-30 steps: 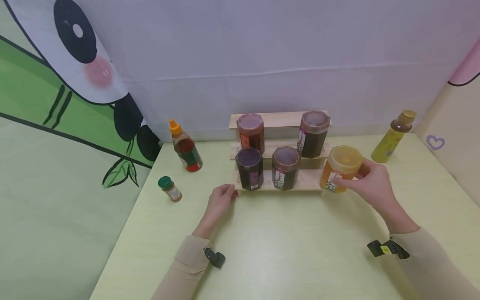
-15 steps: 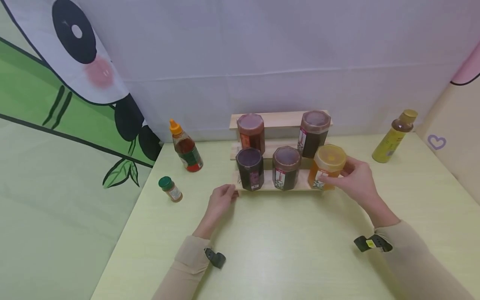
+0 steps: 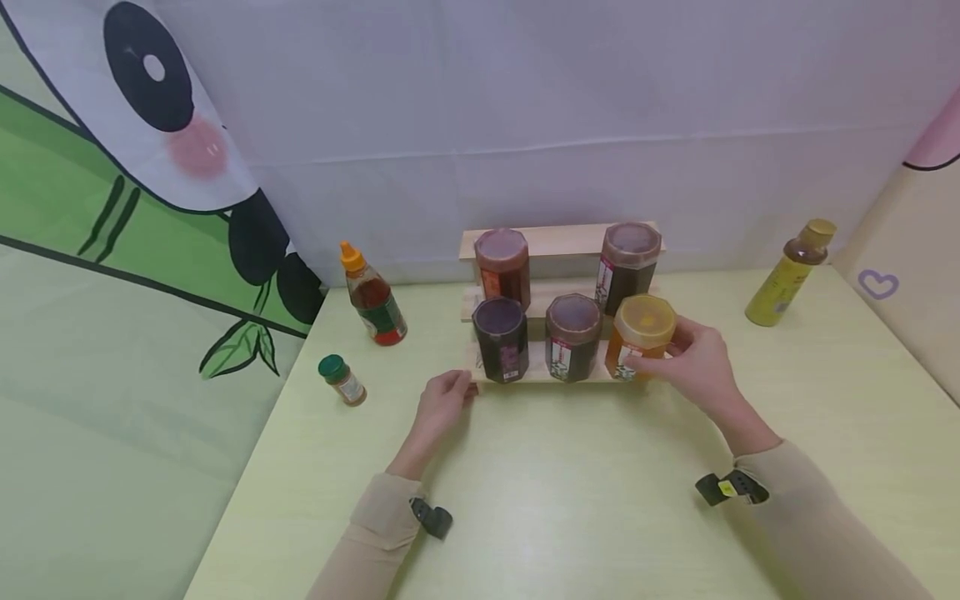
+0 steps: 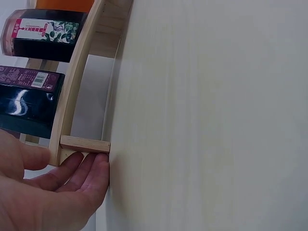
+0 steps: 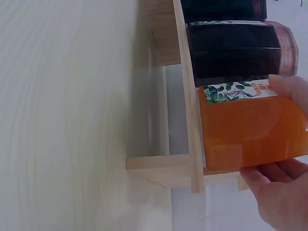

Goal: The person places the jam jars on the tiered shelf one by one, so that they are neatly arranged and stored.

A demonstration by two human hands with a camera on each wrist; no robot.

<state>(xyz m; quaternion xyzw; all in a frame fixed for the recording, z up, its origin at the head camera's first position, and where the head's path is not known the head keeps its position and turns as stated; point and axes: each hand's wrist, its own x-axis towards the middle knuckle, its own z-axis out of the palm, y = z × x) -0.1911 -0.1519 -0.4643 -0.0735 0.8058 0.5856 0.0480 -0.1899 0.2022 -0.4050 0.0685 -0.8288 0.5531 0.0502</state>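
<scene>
A stepped wooden rack [image 3: 558, 240] stands against the back cloth. My right hand [image 3: 699, 367] grips an octagonal jar of orange contents [image 3: 639, 333] at the right end of the lowest step. In the right wrist view, this orange jar [image 5: 255, 132] has its base on or right at the board, thumb on its label side and fingers opposite. My left hand [image 3: 441, 404] holds the rack's lower left corner; the left wrist view shows thumb and fingers around the board end [image 4: 57, 144]. Two dark jars share that step: a purple-labelled one [image 3: 500, 337] and a white-labelled one [image 3: 572, 337].
The middle step bears a reddish jar [image 3: 502, 265] at left and a dark jar [image 3: 628, 265] at right. Left on the table are an orange-capped squeeze bottle [image 3: 375, 304] and a green-capped small jar [image 3: 342, 380]. A yellow-labelled bottle [image 3: 787, 279] stands at right.
My right hand has moved left with the orange jar, bringing it from the rack's right edge to beside the white-labelled dark jar. The left hand has stayed at the rack's corner.
</scene>
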